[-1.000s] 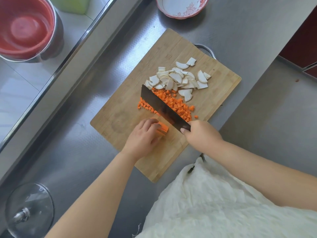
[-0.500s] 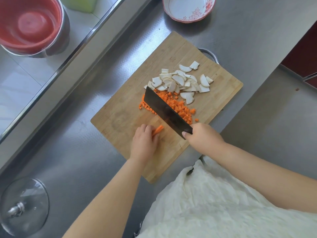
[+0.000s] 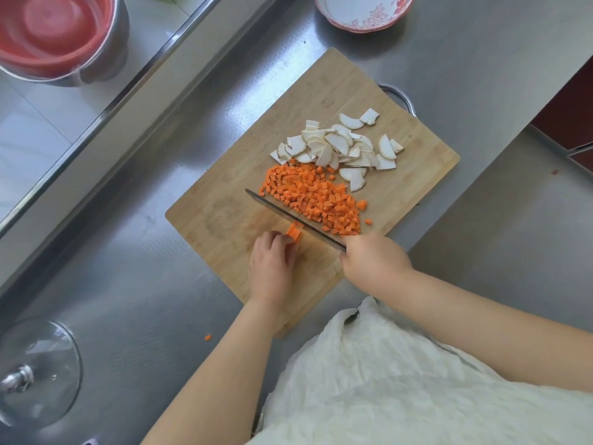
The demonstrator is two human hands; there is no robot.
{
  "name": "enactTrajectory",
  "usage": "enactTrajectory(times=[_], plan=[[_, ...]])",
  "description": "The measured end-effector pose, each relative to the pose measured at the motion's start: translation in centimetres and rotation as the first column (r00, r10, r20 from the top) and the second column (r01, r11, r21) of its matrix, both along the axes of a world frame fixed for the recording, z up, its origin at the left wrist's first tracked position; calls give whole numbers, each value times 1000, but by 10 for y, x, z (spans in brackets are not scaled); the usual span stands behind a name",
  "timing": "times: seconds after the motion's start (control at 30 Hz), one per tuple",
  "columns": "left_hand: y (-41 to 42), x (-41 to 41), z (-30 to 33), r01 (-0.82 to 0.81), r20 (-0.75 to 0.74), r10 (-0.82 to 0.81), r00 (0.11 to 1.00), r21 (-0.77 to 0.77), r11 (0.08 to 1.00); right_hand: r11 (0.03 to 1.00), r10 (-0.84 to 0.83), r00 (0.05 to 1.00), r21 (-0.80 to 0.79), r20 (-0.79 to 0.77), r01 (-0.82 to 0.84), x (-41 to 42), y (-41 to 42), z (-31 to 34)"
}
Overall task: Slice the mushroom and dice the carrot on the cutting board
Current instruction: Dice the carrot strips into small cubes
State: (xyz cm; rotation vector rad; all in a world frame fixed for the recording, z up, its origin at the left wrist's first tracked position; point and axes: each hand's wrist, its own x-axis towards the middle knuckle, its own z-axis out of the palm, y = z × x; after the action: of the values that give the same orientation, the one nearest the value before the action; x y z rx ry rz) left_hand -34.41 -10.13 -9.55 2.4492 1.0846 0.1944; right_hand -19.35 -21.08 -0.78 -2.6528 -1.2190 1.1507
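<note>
Left hand curled, fingertips pinching carrot piece on cutting board. Right hand gripping knife, blade edge-down just beside piece. Diced carrot heaped beyond blade; mushroom slices behind. Board on steel counter.

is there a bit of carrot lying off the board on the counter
Yes, one small carrot piece lies on the steel counter off the cutting board.
</note>
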Motion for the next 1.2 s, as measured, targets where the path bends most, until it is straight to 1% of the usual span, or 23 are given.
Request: enactTrajectory(times=[0.17, 0.3, 0.53, 0.7, 0.93, 1.2], plan=[[7, 1, -1, 62, -27, -61, 998, 22, 998, 999, 30, 999, 12, 38, -30, -7, 0, -2], [8, 4, -1, 67, -38, -68, 997, -23, 997, 1000, 17, 999, -12, 38, -17, -5, 3, -5], [8, 2, -2, 120, -13, -120, 993, 18, 993, 998, -12, 1000, -54, 25, 13, -3, 1, -12], [10, 0, -4, 138, 7, -138, 990, 52, 989, 998, 38, 998, -55, 43, -36, -5, -1, -12], [13, 1, -5, 171, 30, -173, 984, 67, 983, 998, 49, 997, -39, 57, -47, -8, -1, -7], [14, 4, -5, 189, 52, -193, 980, 74, 979, 984, 86, 994, -164, 65, -74, -20, 6, 3]])
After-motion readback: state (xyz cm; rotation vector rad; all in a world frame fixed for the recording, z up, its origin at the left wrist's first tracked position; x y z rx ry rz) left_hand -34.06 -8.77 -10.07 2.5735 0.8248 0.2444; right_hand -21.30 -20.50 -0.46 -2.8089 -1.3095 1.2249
